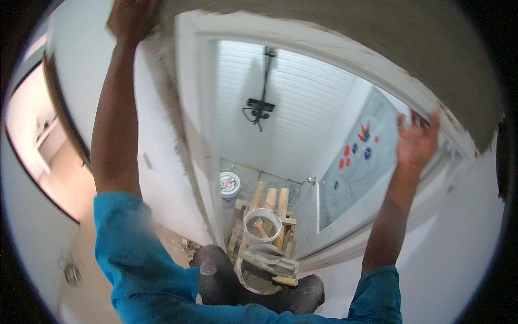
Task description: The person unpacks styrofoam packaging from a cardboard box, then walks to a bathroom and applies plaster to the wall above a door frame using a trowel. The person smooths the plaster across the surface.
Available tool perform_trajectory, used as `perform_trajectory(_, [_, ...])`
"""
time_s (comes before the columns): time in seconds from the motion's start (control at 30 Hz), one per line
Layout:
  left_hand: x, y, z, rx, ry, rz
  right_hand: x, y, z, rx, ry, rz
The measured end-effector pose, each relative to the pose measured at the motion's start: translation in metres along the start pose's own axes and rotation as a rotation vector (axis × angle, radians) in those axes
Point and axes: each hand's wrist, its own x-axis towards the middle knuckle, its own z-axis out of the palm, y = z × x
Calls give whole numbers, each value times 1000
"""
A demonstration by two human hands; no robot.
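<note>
My raised left hand (pixel 131 20) is at the wall beside the upper left corner of a white door frame (pixel 187 81). It is blurred and its fingers run out of the picture. My right hand (pixel 418 143) is up at the right end of the frame's top, fingers apart near the white trim; no held object shows. Rough grey plaster (pixel 345 24) covers the wall above the frame. Below, a white bucket (pixel 248 237) has a wet grey mix and an orange-handled brush (pixel 261 228) in it. Nearer my knees are a mortar container (pixel 241 278) and a tool with a wooden handle (pixel 285 281).
A wooden stand (pixel 288 221) is under the bucket, with a lidded tub (pixel 229 183) behind it. The white door (pixel 313 216), with a flower-patterned pane (pixel 350 156), stands ajar inward. Black wall fittings (pixel 260 105) hang on the far tiles. Coiled wire (pixel 72 272) lies at lower left.
</note>
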Motion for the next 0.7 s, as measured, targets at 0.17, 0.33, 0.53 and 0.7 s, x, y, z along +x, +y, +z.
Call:
perform_trajectory(0.17, [-3,185,-107,508,440,849,4,6,-9,81,-94,38])
perform_trajectory(0.33, [-63,482,-176,-877,509,525,10,14,-20,195,-181,12])
perform_trajectory(0.53, [-67,491,-182,-981,162,886,10,21,-25,263,-160,-46])
perform_trajectory(0.7, [-49,275,-115,-563,335,682,3,18,-23,156,-162,-29])
